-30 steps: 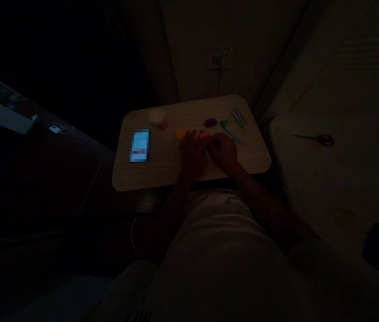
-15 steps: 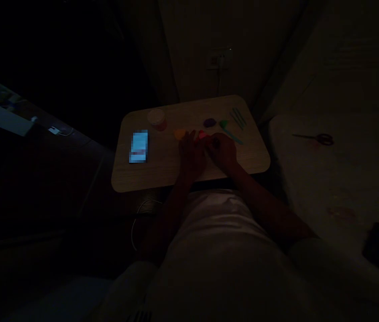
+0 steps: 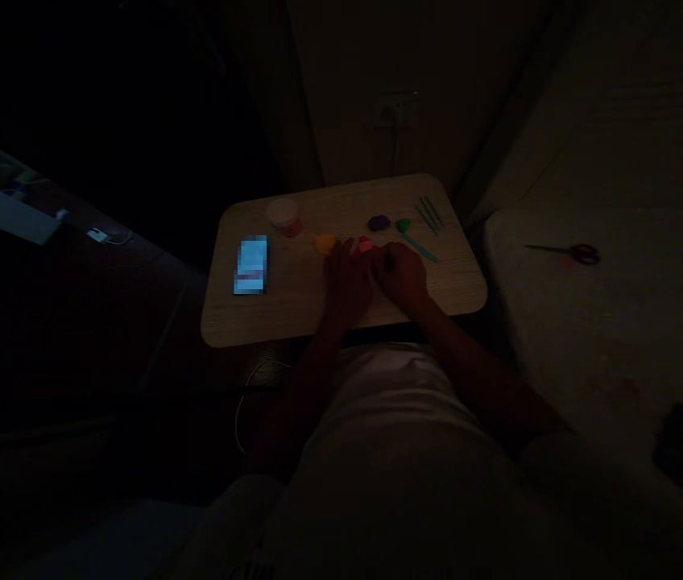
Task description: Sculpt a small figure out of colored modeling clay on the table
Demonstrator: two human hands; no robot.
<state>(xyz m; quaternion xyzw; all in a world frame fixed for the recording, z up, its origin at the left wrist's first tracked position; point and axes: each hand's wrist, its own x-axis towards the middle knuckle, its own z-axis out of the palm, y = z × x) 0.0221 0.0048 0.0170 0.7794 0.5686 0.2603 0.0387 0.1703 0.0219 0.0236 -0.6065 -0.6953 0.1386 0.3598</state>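
Observation:
The scene is very dark. My left hand [image 3: 347, 282] rests low over the small table, its fingers stretched out and apart beside a bright pink-red lump of modelling clay [image 3: 365, 244]. Close on its right, my right hand [image 3: 402, 278] is closed, with fingers curled in at the right side of that lump; what they pinch is hidden. An orange clay lump [image 3: 324, 243] lies just beyond my left fingertips. Farther back sit a purple lump [image 3: 378, 223] and a green lump [image 3: 403, 225]. A teal modelling tool [image 3: 420, 246] lies beside my right hand.
Several thin teal tools [image 3: 430, 214] lie at the back right of the wooden table [image 3: 293, 314]. A lidded tub [image 3: 284, 217] and a lit phone [image 3: 250, 264] are at the left. Scissors [image 3: 583, 254] lie on a pale surface at right. A wall socket [image 3: 395, 111] is behind.
Both hands stay in nearly the same place, with only slight finger movement at the pink-red clay. The picture is a little brighter; the table things have not moved.

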